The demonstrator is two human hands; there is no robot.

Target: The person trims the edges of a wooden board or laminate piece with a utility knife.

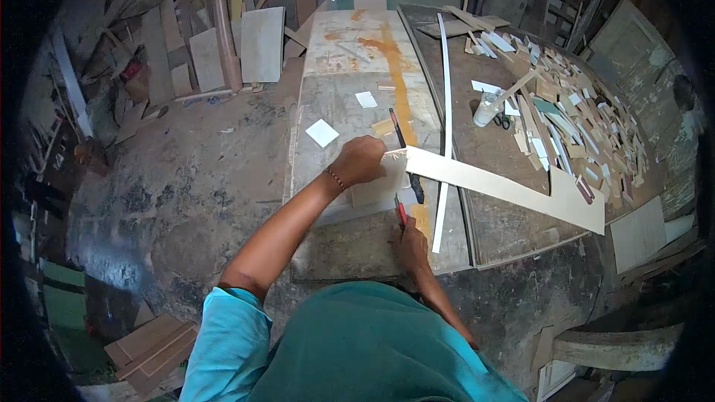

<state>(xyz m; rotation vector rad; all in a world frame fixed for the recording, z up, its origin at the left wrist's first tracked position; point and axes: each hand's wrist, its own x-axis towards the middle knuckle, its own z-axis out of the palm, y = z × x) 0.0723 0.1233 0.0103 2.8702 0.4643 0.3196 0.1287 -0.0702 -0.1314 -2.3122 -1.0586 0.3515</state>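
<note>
A long, stained counter [350, 82] ran away from the person, with small white squares [322, 132] lying near its middle and a thin white strip [445, 119] along its right edge. A second counter [514, 223] touched that edge, carrying a heap of wood offcuts [573, 112] at its far right corner and a plastic bottle [487, 108] beside scissors [502, 120].

Bare board [357, 246] lies open left of the hands; offcut pile [573, 115] crowds the right.

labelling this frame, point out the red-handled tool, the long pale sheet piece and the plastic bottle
red-handled tool [401, 212], head view, on its red handle
long pale sheet piece [506, 186], head view, mid-length of the strip
plastic bottle [486, 109], head view, on its body
</note>
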